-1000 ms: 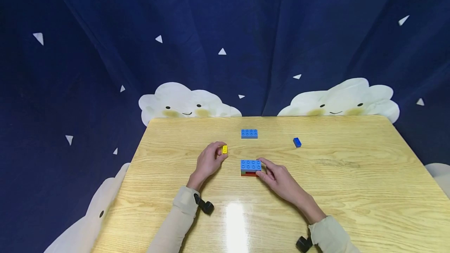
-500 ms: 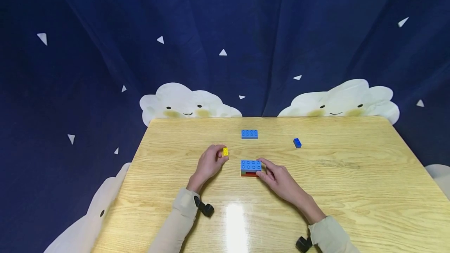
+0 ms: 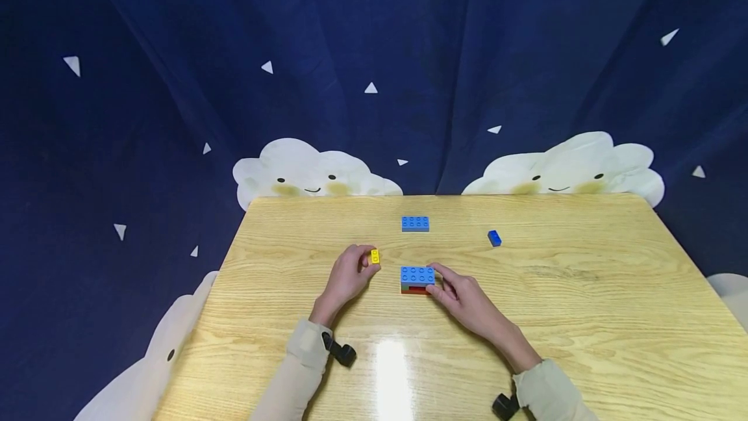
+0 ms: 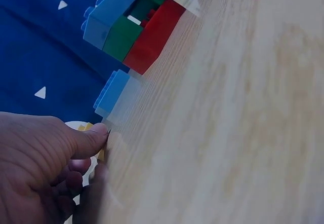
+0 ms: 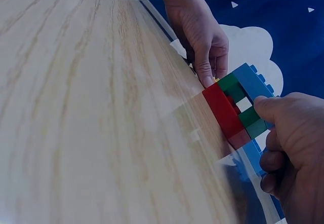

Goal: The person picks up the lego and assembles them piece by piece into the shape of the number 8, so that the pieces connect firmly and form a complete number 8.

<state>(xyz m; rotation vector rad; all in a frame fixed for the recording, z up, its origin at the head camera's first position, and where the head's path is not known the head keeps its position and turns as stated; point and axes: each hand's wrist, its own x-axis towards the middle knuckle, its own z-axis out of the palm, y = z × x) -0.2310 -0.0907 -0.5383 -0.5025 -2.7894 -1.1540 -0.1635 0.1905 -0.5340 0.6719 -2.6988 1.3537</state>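
My left hand (image 3: 346, 276) pinches a small yellow toy brick (image 3: 375, 256) between thumb and fingers, close over the table. In the left wrist view the thumb hides most of that brick. To its right, my right hand (image 3: 472, 307) grips the right end of a small stack of bricks standing on the table. A blue brick (image 3: 417, 274) with two rows of studs tops the stack. Beneath it sit green bricks (image 4: 122, 37) at both ends, with a gap between them, on a red brick (image 5: 223, 113) at the bottom. Hand and stack are apart on the left side.
Another blue brick (image 3: 415, 224) lies behind the stack. Farther right is a small dark blue brick (image 3: 494, 238). The wooden table (image 3: 584, 317) ends at a dark blue curtain (image 3: 374, 38) with white triangles and clouds.
My left hand has come slightly nearer to me with the yellow brick still pinched. The right hand and the stack have stayed in place.
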